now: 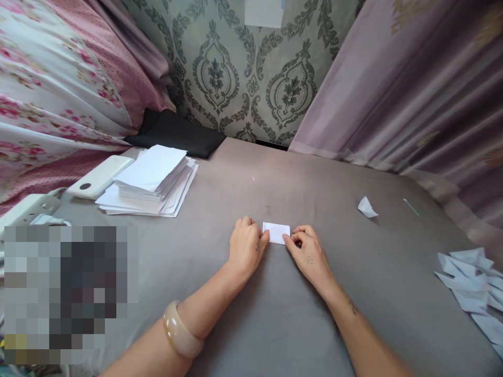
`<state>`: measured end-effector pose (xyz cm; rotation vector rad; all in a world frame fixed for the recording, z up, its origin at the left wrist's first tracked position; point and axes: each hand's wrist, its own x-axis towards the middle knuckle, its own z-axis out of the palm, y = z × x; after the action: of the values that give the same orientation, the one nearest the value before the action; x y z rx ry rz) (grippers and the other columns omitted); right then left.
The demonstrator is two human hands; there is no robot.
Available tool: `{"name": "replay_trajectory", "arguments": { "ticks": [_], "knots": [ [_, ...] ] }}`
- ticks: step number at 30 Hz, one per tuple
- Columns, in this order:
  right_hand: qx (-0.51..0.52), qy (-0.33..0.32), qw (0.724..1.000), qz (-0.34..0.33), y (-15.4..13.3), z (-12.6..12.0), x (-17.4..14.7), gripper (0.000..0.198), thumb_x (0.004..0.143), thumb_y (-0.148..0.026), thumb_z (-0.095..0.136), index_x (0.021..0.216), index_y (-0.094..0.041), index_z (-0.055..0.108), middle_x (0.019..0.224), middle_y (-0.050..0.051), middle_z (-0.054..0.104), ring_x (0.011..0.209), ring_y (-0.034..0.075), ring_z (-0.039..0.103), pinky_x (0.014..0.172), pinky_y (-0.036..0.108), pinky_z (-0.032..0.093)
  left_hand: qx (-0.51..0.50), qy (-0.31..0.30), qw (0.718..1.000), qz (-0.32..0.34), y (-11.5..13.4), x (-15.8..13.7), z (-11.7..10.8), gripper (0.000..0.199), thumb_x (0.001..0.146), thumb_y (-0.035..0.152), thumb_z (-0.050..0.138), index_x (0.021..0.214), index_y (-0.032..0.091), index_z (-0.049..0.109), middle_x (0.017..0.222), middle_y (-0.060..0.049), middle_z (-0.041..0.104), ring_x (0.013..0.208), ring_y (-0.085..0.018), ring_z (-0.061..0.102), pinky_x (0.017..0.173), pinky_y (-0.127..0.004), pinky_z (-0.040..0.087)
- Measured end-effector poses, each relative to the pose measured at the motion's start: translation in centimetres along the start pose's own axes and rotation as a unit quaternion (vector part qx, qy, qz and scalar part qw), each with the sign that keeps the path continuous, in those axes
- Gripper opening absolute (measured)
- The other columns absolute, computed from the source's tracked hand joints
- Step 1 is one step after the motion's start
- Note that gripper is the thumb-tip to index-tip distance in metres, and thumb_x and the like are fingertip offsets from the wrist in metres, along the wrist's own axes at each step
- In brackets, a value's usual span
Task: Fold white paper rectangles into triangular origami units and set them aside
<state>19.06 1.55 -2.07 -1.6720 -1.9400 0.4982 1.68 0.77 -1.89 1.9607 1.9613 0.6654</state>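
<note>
- Small folded white paper [278, 233]: flat on the grey surface [251, 314], between the two hands, near the middle of the view.
- Left hand [247, 242]: grasping the paper's left edge, thumb on top, other fingers curled; bangle [183, 331] on the forearm.
- Right hand [310, 254]: thumb and forefinger pinching the paper's right end near its lower corner; remaining fingers bent.
- Stack of white sheets [151, 175]: left of the hands, toward the wall, edges uneven.
- White device with dark oval [102, 178]: just beside the stack, on its left; black flat item [178, 133] behind both.
- Power strip [29, 209]: far left.
- Crumpled or folded white piece [367, 207]: right of the hands, well apart from them; thin pale stick [411, 207] farther right.
- Pile of pointed folded papers [467, 280]: right margin, overlapping, partly cut off by the picture edge.
</note>
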Motion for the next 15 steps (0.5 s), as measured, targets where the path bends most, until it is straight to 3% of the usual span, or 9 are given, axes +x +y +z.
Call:
{"name": "replay_trajectory", "arguments": {
  "ticks": [6, 10, 15],
  "knots": [
    [-0.011, 0.007, 1.0, -0.005, 0.0, 0.0, -0.1, 0.035, 0.085, -0.046, 0.05, 0.063, -0.019, 0.06, 0.095, 0.007, 0.058, 0.072, 0.016, 0.058, 0.068, 0.032, 0.045, 0.003, -0.007, 1.0, 0.01, 0.1, -0.2, -0.5, 0.031, 0.09, 0.034, 0.048, 0.065, 0.018, 0.056, 0.086, -0.009, 0.056, 0.085, -0.023, 0.05, 0.07, -0.033, 0.042],
    [-0.015, 0.002, 1.0, -0.004, -0.1, 0.0, 0.0, 0.034, 0.085, -0.044, 0.051, 0.064, -0.019, 0.058, 0.095, 0.006, 0.057, 0.072, 0.016, 0.057, 0.069, 0.032, 0.045, 0.014, -0.015, 1.0, 0.021, 0.3, -0.4, -1.0, 0.02, 0.09, 0.031, 0.047, 0.079, 0.017, 0.056, 0.091, -0.009, 0.054, 0.085, -0.022, 0.049, 0.074, -0.033, 0.043],
    [-0.005, 0.002, 1.0, -0.013, 0.4, 0.0, 0.0, 0.031, 0.085, -0.043, 0.052, 0.065, -0.02, 0.052, 0.086, 0.004, 0.054, 0.072, 0.015, 0.056, 0.072, 0.032, 0.045, 0.053, -0.008, 0.991, 0.122, 0.3, -0.1, -1.1, 0.016, 0.092, 0.019, 0.04, 0.095, 0.017, 0.055, 0.098, -0.009, 0.056, 0.088, -0.022, 0.046, 0.08, -0.034, 0.042]
  ]
}}
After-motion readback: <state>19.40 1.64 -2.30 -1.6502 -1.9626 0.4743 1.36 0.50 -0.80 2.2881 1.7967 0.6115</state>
